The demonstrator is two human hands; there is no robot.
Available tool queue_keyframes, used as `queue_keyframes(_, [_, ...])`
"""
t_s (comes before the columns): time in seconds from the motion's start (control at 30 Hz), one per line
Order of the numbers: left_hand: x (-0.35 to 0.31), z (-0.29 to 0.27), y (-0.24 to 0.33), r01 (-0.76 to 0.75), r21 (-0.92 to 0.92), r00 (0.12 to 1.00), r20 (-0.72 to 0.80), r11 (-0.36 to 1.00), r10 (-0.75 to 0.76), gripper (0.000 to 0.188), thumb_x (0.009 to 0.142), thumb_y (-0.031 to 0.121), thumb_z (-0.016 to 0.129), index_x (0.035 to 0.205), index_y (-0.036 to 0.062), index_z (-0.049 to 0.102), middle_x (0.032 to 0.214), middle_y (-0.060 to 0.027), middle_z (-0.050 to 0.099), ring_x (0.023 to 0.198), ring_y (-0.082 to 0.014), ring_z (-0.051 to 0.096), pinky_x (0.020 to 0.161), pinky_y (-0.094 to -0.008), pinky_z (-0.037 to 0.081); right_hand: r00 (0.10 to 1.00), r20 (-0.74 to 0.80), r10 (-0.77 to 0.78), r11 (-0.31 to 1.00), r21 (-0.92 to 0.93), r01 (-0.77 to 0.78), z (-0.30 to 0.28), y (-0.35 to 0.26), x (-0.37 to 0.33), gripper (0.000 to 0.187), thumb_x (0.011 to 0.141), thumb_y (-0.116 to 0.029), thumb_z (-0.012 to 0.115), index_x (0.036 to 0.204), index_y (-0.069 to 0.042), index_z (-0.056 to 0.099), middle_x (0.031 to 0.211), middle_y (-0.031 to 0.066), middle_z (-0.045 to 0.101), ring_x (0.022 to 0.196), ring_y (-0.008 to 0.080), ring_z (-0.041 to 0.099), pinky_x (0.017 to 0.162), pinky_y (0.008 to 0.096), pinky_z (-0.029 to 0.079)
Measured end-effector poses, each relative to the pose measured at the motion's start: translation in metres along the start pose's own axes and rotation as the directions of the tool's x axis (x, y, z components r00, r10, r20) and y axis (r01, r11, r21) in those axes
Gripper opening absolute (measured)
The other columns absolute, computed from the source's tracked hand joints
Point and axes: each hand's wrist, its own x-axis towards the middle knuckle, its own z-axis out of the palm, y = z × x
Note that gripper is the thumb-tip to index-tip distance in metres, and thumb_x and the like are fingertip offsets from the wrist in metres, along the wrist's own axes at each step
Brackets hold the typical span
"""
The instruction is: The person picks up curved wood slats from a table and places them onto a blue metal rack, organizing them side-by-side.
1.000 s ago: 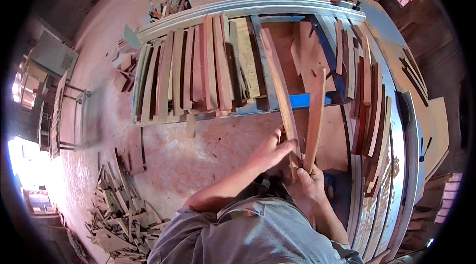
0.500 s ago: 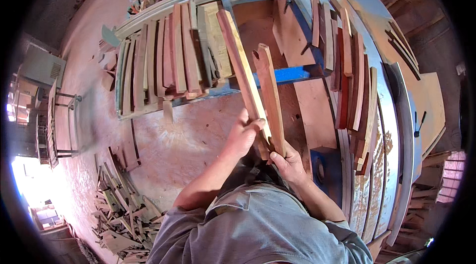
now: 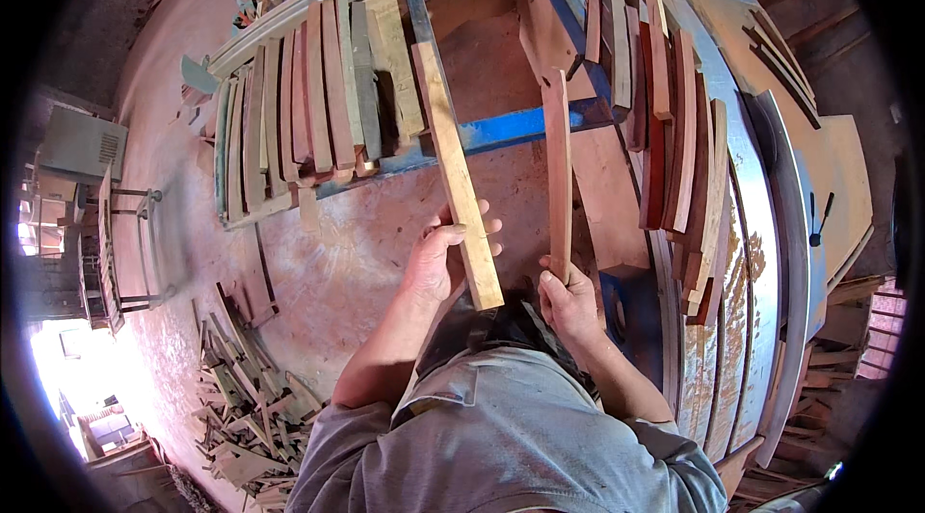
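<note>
Facing blue frame (image 3: 501,131). Holding pale slat (image 3: 452,161) toward its near end in left hand (image 3: 438,258), angled away and leftward lengthwise; gripping brown slat (image 3: 558,176) by its near end in right hand (image 3: 568,301), aimed almost straight ahead. Not touching; splayed at far ends.

Wooden strips (image 3: 455,171) now well apart

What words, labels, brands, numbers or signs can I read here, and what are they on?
None: I can read no text anywhere in this view.
The held pale wood strip and reddish-brown wood strip show no lettering on their visible faces.
Any marks on the stacked wood pieces or the distant grey cabinet are too small or blurred to read.
</note>
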Motion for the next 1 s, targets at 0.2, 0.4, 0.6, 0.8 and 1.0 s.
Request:
queue_keyframes(0.2, [-0.002,0.002,-0.007,-0.155,0.421,0.967,-0.119,0.894,0.224,0.061,0.088,0.002,0.061,0.147,0.003,0.043,0.109,-0.008,0.062,0.089,-0.017,0.064,0.075,-0.0356,0.058,1.0,0.006,0.01,0.999,0.049,-0.01,-0.007,-0.007,-0.001,0.013,0.101,-0.014,0.058,0.111,-0.005,0.058,0.064,-0.0017,0.049,0.044,0.0065,0.041,0.038,0.0229,0.033])
queue_keyframes(0.4, [-0.008,-0.002,-0.008,-0.188,0.638,0.939,-0.106,0.746,0.328,0.07,0.087,-0.003,0.062,0.152,0.0024,0.037,0.11,-0.0058,0.06,0.086,-0.0123,0.061,0.073,-0.03,0.055,1.0,0.016,-0.014,0.996,0.084,0.012,-0.014,0.005,0.003,0.013,0.102,-0.015,0.058,0.108,-0.004,0.058,0.064,-0.0018,0.05,0.042,0.0059,0.042,0.036,0.023,0.033])
queue_keyframes(0.6, [-0.015,-0.036,-0.017,-0.24,0.727,0.885,-0.109,0.644,0.453,0.073,0.084,0.0,0.069,0.15,0.0002,0.039,0.131,-0.0106,0.052,0.107,-0.0146,0.058,0.089,-0.0292,0.051,1.0,0.024,-0.004,0.997,0.083,0.002,-0.009,0.012,0.001,0.013,0.102,-0.016,0.058,0.108,-0.005,0.058,0.064,-0.0023,0.049,0.041,0.0055,0.04,0.036,0.0229,0.032])
queue_keyframes(0.8, [-0.048,-0.059,0.014,-0.272,0.721,0.832,-0.157,0.638,0.533,0.073,0.083,0.001,0.071,0.149,0.0,0.04,0.133,-0.0112,0.051,0.116,-0.0171,0.055,0.097,-0.031,0.049,1.0,0.017,-0.017,0.998,-0.061,0.018,0.027,0.017,0.005,0.01,0.102,-0.014,0.056,0.108,-0.006,0.058,0.058,0.0,0.047,0.038,0.0083,0.038,0.035,0.025,0.03])
queue_keyframes(1.0, [-0.114,-0.129,0.075,-0.392,0.651,0.698,-0.25,0.65,0.671,0.071,0.084,-0.005,0.07,0.148,-0.0003,0.041,0.128,-0.0078,0.054,0.112,-0.0134,0.056,0.093,-0.0283,0.05,0.988,0.143,-0.05,0.987,-0.146,0.071,0.11,0.043,0.007,0.008,0.103,-0.013,0.053,0.107,-0.007,0.058,0.058,0.0003,0.046,0.038,0.0088,0.038,0.034,0.0261,0.031])
